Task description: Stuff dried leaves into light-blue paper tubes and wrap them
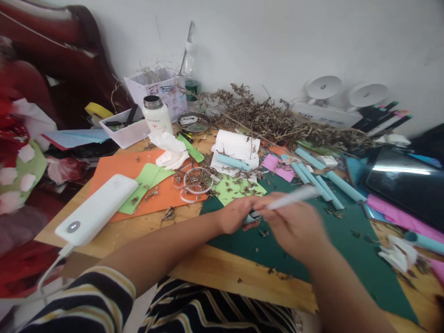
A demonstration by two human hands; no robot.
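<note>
My left hand (236,215) is closed around a short light blue paper tube (250,219), whose open end faces my right hand. A slim white pen-like stick (294,197), blurred by motion, is gripped in my right hand (294,226). The stick's lower end is at the tube's mouth; whether it reaches inside I cannot tell. Both hands are over the dark green sheet (333,245), which is strewn with dry leaf crumbs. Several rolled light blue tubes (312,178) lie beyond my right hand. Another blue roll (232,162) rests on white paper (236,143).
Dried leafy stems (263,113) are heaped along the wall. At left are a white power bank (97,208) with a cable, orange paper (107,173) and an uncapped white bottle (157,115). A tape ring (198,180) lies near my left forearm. A dark tablet-like device (409,185) stands right.
</note>
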